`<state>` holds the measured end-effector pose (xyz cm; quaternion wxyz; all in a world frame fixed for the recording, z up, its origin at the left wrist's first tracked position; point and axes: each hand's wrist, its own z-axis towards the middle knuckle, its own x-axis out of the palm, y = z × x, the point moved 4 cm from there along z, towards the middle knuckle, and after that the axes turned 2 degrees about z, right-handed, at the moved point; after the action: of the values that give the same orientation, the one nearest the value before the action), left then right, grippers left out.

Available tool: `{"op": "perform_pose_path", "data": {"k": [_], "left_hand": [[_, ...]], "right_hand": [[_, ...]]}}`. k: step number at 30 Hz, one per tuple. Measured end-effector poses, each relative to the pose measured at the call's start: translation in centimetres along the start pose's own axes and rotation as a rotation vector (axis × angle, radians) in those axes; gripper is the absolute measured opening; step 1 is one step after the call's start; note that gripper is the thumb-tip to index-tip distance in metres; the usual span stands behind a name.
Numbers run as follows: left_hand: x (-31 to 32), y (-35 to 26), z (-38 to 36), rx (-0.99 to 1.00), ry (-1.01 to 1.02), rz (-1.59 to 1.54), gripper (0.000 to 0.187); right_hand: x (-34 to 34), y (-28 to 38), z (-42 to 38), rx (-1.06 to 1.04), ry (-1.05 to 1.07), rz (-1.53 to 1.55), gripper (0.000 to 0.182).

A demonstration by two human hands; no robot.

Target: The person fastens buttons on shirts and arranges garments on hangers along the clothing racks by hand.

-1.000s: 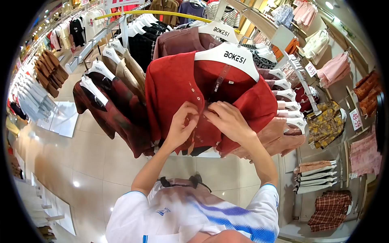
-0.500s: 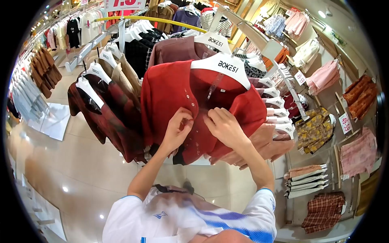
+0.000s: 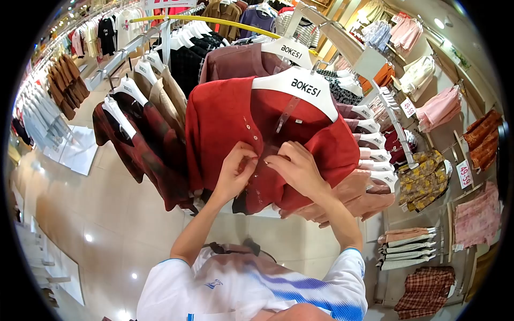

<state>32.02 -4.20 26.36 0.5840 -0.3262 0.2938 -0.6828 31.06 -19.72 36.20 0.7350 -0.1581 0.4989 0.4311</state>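
A red buttoned garment (image 3: pixel 214 128) hangs from a white BOKESI hanger (image 3: pixel 302 88) on the rack in front of me. My left hand (image 3: pixel 239 167) pinches the garment's front edge, just below a small white button. Close beside it on the right, my right hand (image 3: pixel 292 165) has its fingers curled with thumb and forefinger near the opposite front edge. The two hands are a small gap apart. Further buttons run down the front below them.
A dark red plaid garment (image 3: pixel 150 144) hangs at the left, beside beige ones (image 3: pixel 168 101). Pink garments (image 3: pixel 353 195) hang at the right. Behind is a mauve garment (image 3: pixel 230 64) and a yellow bar (image 3: pixel 214 22). Wall racks with more clothes stand at the far right.
The right thumb and forefinger have moved slightly left, toward the left hand. The view has shifted a little, so the surrounding racks appear slightly displaced. The left hand still pinches the red front.
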Motion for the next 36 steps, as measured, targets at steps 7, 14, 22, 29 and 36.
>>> {"op": "perform_pose_path", "data": {"k": [7, 14, 22, 29, 36], "left_hand": [[0.3, -0.9, 0.3, -0.032, -0.016, -0.076, 0.012], [0.4, -1.5, 0.5, -0.073, 0.007, -0.041, 0.012], [0.7, -1.4, 0.4, -0.066, -0.042, -0.07, 0.012], [0.5, -0.3, 0.3, -0.01, -0.062, 0.022, 0.012], [0.3, -0.5, 0.4, -0.048, -0.083, 0.034, 0.013]], "right_hand": [[0.6, 0.2, 0.3, -0.219, -0.265, 0.041, 0.015], [1.1, 0.3, -0.1, -0.325, -0.317, -0.059, 0.019], [1.7, 0.1, -0.1, -0.354, -0.392, -0.131, 0.021], [2.2, 0.0, 0.1, -0.313, -0.299, -0.195, 0.025], [1.0, 0.6, 0.5, -0.189, -0.064, -0.336, 0.03]]}}
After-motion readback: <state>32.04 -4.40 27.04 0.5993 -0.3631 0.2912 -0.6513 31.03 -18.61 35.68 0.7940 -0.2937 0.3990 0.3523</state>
